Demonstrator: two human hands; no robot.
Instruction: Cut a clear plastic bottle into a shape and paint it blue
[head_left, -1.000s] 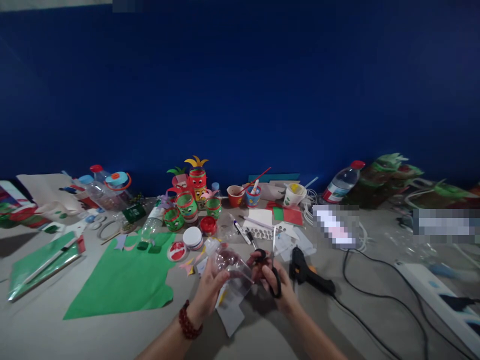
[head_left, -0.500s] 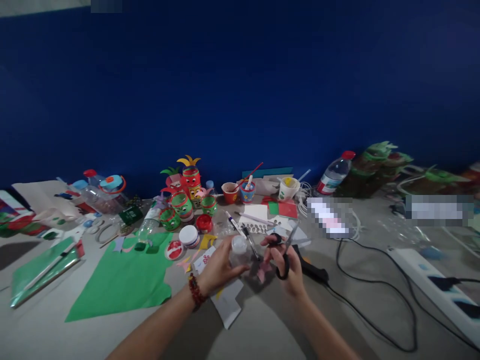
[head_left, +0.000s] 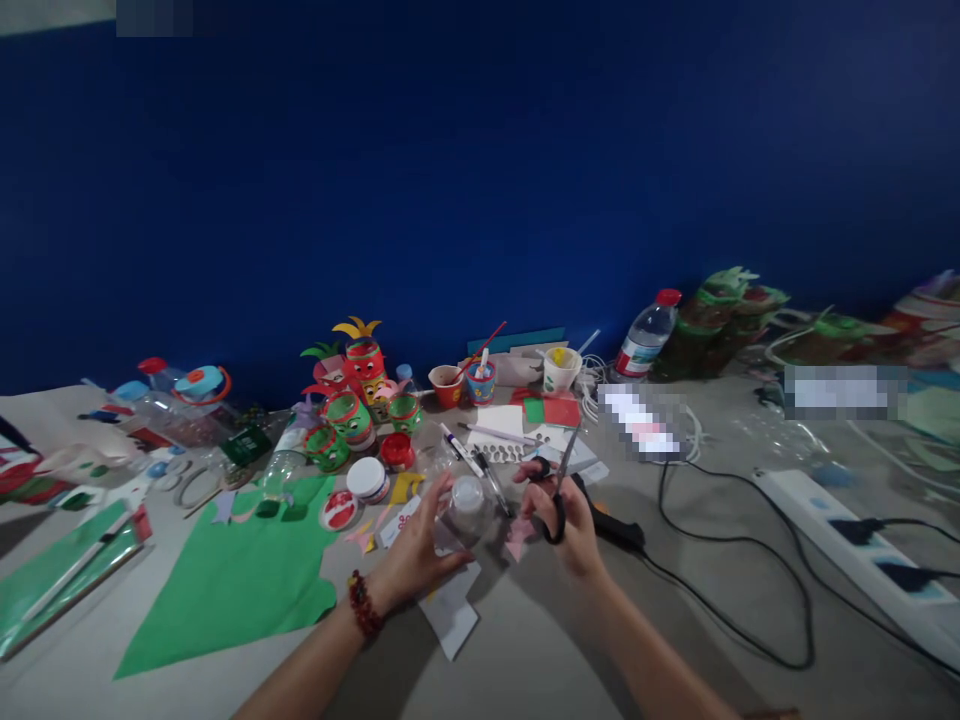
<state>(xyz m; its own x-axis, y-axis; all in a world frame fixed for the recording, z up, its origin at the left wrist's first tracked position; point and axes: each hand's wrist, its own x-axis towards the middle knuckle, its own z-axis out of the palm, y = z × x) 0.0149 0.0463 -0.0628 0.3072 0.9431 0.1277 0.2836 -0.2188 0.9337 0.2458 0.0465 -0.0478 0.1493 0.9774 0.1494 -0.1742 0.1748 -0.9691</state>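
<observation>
At your 9 o'clock lies the green paper sheet (head_left: 225, 590). Your left hand (head_left: 412, 555) curls around the clear plastic bottle (head_left: 466, 503), held at 12 o'clock just over the table. Your right hand (head_left: 574, 515) grips the black-handled scissors (head_left: 556, 490), blades pointing to 1 o'clock. The glue gun (head_left: 615, 530) lies just beside it (the label on the water bottle (head_left: 645, 335), far off at 1 o'clock, is too small to read).

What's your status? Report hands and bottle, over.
Left hand grips clear bottle. Right hand holds scissors, blades up, apart from it. Glue gun lies behind right hand.
</observation>
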